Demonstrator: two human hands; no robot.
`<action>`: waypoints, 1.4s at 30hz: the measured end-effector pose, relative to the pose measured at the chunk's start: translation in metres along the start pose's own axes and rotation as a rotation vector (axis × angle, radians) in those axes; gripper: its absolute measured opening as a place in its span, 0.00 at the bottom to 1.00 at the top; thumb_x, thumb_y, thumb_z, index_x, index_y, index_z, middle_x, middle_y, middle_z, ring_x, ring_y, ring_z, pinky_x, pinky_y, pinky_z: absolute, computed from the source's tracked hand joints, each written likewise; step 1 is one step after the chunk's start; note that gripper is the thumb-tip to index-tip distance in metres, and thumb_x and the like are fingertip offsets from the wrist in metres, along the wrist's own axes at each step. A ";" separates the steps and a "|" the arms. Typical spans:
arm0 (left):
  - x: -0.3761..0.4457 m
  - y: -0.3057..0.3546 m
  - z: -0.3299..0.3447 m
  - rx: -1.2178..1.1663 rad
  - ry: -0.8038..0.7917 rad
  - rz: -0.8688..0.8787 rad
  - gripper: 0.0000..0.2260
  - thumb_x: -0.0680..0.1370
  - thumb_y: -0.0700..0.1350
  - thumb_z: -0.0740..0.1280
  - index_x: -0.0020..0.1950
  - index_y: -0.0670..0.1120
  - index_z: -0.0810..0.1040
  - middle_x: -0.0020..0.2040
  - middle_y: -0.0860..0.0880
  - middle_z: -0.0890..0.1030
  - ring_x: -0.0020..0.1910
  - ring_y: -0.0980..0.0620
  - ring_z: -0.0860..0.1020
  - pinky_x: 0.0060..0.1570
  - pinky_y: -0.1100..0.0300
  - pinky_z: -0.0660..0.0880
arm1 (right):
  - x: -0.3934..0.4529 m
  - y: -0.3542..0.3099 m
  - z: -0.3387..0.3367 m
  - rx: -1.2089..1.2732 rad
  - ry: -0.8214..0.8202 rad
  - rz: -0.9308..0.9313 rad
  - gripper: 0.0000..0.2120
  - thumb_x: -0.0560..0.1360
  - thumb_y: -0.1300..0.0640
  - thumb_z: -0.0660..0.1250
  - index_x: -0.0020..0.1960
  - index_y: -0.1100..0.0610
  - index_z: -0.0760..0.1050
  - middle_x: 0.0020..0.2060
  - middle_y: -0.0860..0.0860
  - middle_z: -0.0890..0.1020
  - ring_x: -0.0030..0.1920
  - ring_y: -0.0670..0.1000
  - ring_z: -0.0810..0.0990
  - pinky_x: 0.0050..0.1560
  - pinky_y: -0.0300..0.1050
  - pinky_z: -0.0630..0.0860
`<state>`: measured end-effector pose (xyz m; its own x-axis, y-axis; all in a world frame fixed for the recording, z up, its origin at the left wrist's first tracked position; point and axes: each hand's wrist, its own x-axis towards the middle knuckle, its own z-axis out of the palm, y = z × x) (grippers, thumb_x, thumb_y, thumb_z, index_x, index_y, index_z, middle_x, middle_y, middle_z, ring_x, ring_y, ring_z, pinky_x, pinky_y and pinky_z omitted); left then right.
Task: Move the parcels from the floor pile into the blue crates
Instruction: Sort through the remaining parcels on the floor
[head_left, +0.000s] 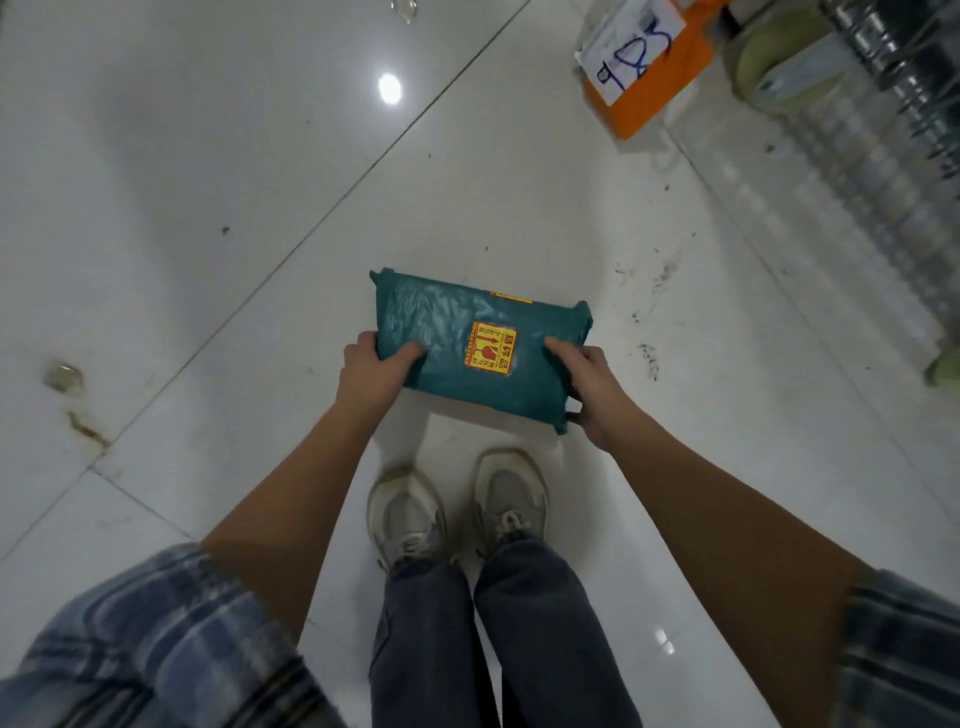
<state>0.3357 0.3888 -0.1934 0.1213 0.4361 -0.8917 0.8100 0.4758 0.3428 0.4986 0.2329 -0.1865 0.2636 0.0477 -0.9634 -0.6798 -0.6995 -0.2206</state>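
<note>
A teal plastic-wrapped parcel (467, 338) with a yellow and red fragile sticker is held flat in front of me, above the white tiled floor. My left hand (371, 371) grips its near left edge, thumb on top. My right hand (589, 387) grips the near right corner, thumb on top and fingers underneath. No blue crate and no floor pile are in view.
An orange parcel (660, 88) with a white paper label marked in blue pen lies at the far right on the floor. Beside it are a pale green shoe (774, 62) and a shiny ribbed metal thing (893, 62). My own shoes (457, 504) stand just below the parcel.
</note>
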 end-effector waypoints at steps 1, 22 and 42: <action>-0.010 0.002 -0.003 -0.029 -0.005 0.005 0.37 0.61 0.59 0.67 0.65 0.42 0.68 0.62 0.41 0.73 0.58 0.45 0.75 0.56 0.52 0.75 | -0.010 -0.002 -0.001 0.013 0.004 0.003 0.23 0.73 0.44 0.67 0.62 0.52 0.64 0.55 0.50 0.76 0.55 0.54 0.76 0.54 0.55 0.76; -0.191 0.020 -0.105 0.234 -0.041 0.523 0.30 0.61 0.49 0.80 0.60 0.51 0.72 0.57 0.50 0.79 0.56 0.49 0.77 0.56 0.50 0.77 | -0.196 -0.070 -0.035 -0.271 -0.191 0.506 0.15 0.71 0.47 0.69 0.46 0.60 0.75 0.34 0.58 0.83 0.33 0.54 0.84 0.30 0.42 0.80; -0.247 -0.032 -0.159 -0.736 0.138 -0.038 0.15 0.78 0.56 0.61 0.59 0.48 0.73 0.48 0.50 0.80 0.43 0.54 0.78 0.37 0.61 0.73 | -0.262 -0.046 0.060 -0.529 -0.292 -0.329 0.22 0.72 0.50 0.70 0.64 0.54 0.73 0.51 0.50 0.82 0.39 0.47 0.78 0.28 0.35 0.71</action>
<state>0.1890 0.3870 0.0626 -0.0111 0.4775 -0.8785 0.2127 0.8596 0.4646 0.4204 0.2955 0.0668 0.1533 0.4561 -0.8766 -0.1510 -0.8659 -0.4769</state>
